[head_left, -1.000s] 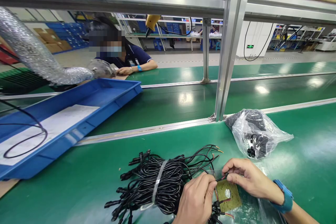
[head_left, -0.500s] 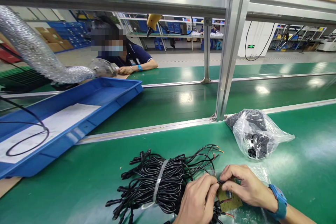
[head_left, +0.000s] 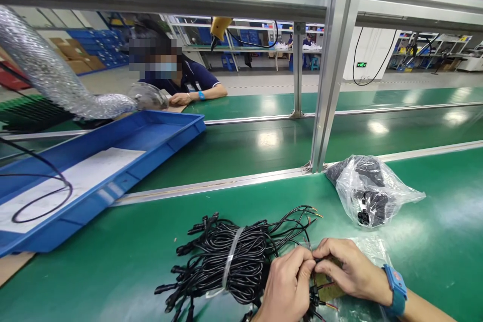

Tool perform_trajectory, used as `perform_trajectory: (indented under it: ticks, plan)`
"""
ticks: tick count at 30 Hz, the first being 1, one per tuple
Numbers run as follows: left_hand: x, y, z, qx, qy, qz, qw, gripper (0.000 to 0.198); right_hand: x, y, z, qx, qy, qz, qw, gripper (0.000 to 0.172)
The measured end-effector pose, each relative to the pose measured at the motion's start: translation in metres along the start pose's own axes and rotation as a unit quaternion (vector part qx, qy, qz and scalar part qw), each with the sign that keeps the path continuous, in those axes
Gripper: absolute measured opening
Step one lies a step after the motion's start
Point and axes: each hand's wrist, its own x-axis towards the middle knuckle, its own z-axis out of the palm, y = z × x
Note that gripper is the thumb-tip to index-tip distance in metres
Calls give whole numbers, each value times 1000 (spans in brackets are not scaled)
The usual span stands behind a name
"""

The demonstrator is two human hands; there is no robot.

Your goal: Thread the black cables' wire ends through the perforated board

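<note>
My left hand (head_left: 287, 284) and my right hand (head_left: 350, 267) meet at the fingertips, both closed in a pinch on a short piece of black cable mostly hidden by the fingers. A blue band circles my right wrist. Left of my hands lies a bundle of black cables (head_left: 241, 256), bound with a clear strap, with plug ends to the left and bare coloured wire ends to the upper right. Beneath my hands are a yellowish flat piece (head_left: 329, 289), black connectors (head_left: 314, 296) with thin coloured wires, and a clear plastic sheet or bag (head_left: 372, 249).
A clear bag of black parts (head_left: 372, 193) sits at the right, near the metal post (head_left: 327, 80). A long blue tray (head_left: 162, 153) holding paper stands at the left, below a silver duct (head_left: 71, 78). Across the bench, a masked person (head_left: 196, 80) leans on the surface.
My fingertips have drawn closer together around the cable, hiding more of it. The view has shifted slightly; the bundle, tray and bag stay in place.
</note>
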Motion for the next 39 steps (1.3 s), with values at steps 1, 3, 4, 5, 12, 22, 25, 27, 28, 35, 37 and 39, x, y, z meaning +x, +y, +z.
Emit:
perform_trajectory:
  ticks: [1,3,4,5,12,22,25,27,28,35,37,39]
  plan:
    - [1,1,0,-3,0,-4,1000,26,1,-1,-4,-2,-12,-5,1000,13]
    - [2,1,-2,-10,-7,-9,1000,24,1,-2,-10,-15,-31,-20,999,16]
    - [3,1,-3,-15,-15,-11,1000,23,2,-2,-12,-24,-33,-26,999,17]
    - [3,1,-5,-19,-22,-14,999,21,1,-1,-12,-32,-32,-30,999,17]
    - [1,-2,-7,0,-30,-20,999,25,-5,6,-3,-67,-26,-25,997,11]
    - [-5,-8,0,26,-17,-15,999,25,-2,6,12,-21,-33,-3,999,7]
    - [-6,-9,0,13,-13,-25,1000,26,2,2,7,-8,-38,7,999,9]
    - [-4,-8,-3,-10,-23,-29,999,25,2,1,3,-10,-35,8,999,11]
    - [-3,-7,-4,-22,-33,-31,999,22,2,1,0,-12,-30,9,999,11]
    - [-2,-5,-7,-3,-42,-23,999,21,-3,8,2,-28,-26,4,999,6]
    - [-4,-7,-5,13,-31,-14,999,24,-4,10,7,-31,-28,2,999,6]
    - [-6,-8,-2,23,-26,-11,999,25,-5,11,13,-29,-30,2,999,7]
